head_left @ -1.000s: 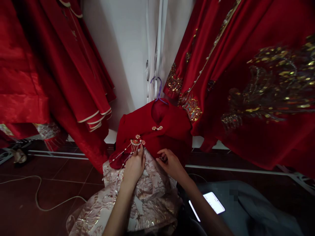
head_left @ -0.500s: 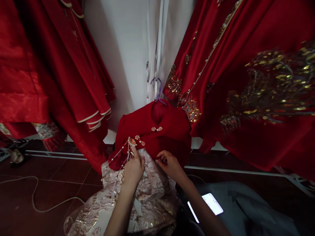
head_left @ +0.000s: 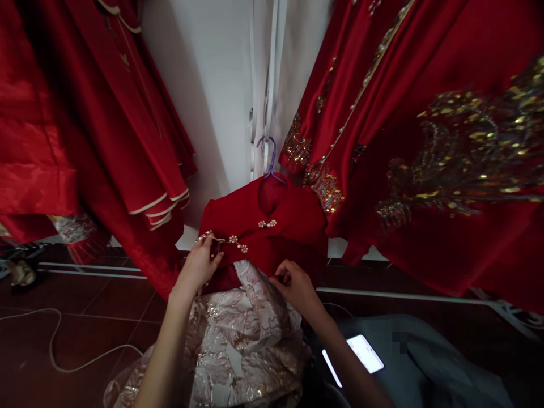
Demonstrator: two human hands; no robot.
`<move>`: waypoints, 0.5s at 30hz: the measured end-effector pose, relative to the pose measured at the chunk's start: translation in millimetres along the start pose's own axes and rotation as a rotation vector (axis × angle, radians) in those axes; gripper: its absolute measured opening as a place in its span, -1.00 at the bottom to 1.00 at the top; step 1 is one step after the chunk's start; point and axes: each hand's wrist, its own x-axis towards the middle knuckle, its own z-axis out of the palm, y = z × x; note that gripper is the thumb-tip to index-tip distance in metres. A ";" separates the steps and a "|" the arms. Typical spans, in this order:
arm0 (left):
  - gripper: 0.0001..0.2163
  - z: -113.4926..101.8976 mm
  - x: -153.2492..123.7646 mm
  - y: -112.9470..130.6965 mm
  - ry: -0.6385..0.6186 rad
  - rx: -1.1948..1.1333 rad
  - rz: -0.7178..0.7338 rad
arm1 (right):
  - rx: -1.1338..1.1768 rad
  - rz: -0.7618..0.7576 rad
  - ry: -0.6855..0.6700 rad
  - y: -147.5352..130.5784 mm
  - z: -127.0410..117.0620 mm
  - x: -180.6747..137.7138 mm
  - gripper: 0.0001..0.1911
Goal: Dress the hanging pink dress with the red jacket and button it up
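Observation:
A red garment (head_left: 297, 226) lies in front of me on a purple hanger (head_left: 272, 158), with pearl flower ornaments (head_left: 267, 224) on its front. My left hand (head_left: 198, 266) is closed at the garment's left side, its fingers on a beaded tassel ornament (head_left: 207, 234); the dangling strands are mostly hidden behind the hand. At the lower front edge of the garment, my right hand (head_left: 295, 283) is pinched. Whatever its fingertips hold is too small to make out. Beneath both hands spreads a pale pink and gold brocade fabric (head_left: 238, 340).
Red garments (head_left: 140, 141) hang at the left, and more with gold sequins (head_left: 327, 190) at the right. A lit phone (head_left: 365, 354) lies on grey-blue cloth (head_left: 408, 362). A pale cable (head_left: 55, 340) runs over the tiled floor. White rack bars (head_left: 403, 296) sit low behind.
My left hand has moved left and slightly up, carrying the beaded ornament off the garment's middle toward its left side. The right hand stays pinched in nearly the same place.

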 end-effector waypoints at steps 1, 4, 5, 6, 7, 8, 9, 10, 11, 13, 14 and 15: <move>-0.61 -2.6 -0.8 -0.4 -0.027 0.027 -0.014 | 0.006 0.004 0.008 -1.2 -0.9 0.1 -0.88; -0.72 0.1 -10.1 2.8 -0.079 0.003 -0.084 | 0.039 0.048 0.006 -1.6 -2.0 -0.2 -0.85; -0.73 4.5 -14.1 5.4 -0.095 -0.058 -0.075 | 0.057 0.071 -0.003 -0.8 -1.7 -0.6 -0.85; -0.73 10.2 -18.0 8.9 -0.113 -0.137 -0.048 | 0.075 0.098 -0.009 0.3 -1.1 -1.0 -0.84; -0.72 16.6 -21.6 13.2 -0.125 -0.220 -0.012 | 0.091 0.126 -0.011 1.4 -0.4 -1.4 -0.83; -0.71 23.2 -24.8 18.1 -0.133 -0.293 0.021 | 0.105 0.148 -0.014 2.5 0.4 -1.8 -0.83; -0.69 29.8 -27.5 23.4 -0.140 -0.346 0.039 | 0.117 0.162 -0.017 3.2 1.0 -2.1 -0.83; -0.68 35.9 -29.9 28.7 -0.144 -0.379 0.041 | 0.126 0.169 -0.019 3.7 1.5 -2.3 -0.83; -0.67 41.5 -31.8 33.7 -0.140 -0.396 0.035 | 0.132 0.168 -0.022 3.8 1.7 -2.4 -0.83; -0.66 51.4 -34.8 41.6 -0.116 -0.400 0.033 | 0.139 0.156 -0.035 2.9 1.5 -2.2 -0.83; -0.65 56.0 -35.9 44.2 -0.098 -0.395 0.047 | 0.136 0.147 -0.040 2.2 1.2 -2.1 -0.83; -0.63 60.5 -36.8 46.0 -0.074 -0.384 0.064 | 0.128 0.136 -0.044 1.3 0.8 -2.0 -0.84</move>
